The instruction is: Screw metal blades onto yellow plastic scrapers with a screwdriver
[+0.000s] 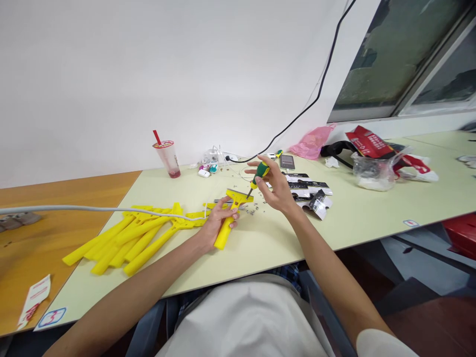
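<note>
We see yellow scraper (229, 218) flat on pale table (372, 208), near front edge. Our left hand (219, 215) wraps fingers round its handle. Our right hand (275, 188) pinches green screwdriver (257, 178), tip on scraper head. Small screws (256, 210) just beside. Pile of yellow scrapers (137, 235) to left; packaged blades (310, 191) right.
</note>
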`<action>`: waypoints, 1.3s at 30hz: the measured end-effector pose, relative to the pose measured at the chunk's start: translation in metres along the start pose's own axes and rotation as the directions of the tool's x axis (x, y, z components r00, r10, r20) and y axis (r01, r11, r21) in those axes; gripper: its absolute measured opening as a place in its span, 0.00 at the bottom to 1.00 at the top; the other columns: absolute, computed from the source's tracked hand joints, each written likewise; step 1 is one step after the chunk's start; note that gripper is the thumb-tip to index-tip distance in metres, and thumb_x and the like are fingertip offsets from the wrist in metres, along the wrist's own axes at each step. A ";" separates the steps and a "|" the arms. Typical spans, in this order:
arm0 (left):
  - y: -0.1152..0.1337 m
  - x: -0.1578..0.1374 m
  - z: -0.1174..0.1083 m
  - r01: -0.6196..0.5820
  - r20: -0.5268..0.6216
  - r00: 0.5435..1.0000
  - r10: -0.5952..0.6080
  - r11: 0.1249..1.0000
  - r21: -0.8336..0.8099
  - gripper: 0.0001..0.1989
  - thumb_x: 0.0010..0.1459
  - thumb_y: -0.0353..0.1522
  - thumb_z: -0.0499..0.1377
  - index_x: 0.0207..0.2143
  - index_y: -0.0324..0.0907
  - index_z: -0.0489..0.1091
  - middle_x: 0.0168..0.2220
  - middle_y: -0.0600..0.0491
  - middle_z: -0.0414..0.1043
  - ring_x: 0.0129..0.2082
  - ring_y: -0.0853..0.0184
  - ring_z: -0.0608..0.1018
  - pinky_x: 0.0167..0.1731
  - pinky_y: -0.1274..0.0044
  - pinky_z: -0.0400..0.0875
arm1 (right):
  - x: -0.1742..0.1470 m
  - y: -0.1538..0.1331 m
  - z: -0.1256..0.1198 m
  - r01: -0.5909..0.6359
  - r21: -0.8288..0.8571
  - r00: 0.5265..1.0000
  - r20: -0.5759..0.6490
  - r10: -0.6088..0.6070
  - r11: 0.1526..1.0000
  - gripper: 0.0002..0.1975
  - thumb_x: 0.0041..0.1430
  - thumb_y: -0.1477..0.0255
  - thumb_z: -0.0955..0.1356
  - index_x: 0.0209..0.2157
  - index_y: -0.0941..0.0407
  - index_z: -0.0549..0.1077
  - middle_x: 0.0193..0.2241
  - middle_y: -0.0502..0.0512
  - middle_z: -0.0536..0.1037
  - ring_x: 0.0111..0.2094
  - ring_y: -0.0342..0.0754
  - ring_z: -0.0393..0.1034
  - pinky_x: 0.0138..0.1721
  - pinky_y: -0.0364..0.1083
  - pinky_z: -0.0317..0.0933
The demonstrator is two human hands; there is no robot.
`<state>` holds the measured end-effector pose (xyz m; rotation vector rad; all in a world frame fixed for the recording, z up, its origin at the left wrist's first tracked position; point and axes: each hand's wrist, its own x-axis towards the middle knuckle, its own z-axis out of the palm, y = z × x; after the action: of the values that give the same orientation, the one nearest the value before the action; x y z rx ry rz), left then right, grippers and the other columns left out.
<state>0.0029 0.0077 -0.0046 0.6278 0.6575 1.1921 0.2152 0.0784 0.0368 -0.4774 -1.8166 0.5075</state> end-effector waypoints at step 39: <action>0.005 0.001 -0.002 -0.088 -0.079 0.993 0.089 0.996 0.015 0.36 0.44 0.22 0.77 0.52 0.44 0.66 0.48 0.49 0.76 0.28 0.75 0.75 0.21 0.82 0.65 | 0.000 0.010 0.003 0.076 -0.036 0.997 -0.003 -0.076 0.996 0.26 0.79 0.63 0.67 0.73 0.44 0.60 0.60 0.62 0.75 0.49 0.51 0.82 0.52 0.54 0.80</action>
<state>-0.0018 0.0102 -0.0022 0.6271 0.7098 1.3014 0.2134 0.0860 0.0308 -0.4318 -1.8346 0.4222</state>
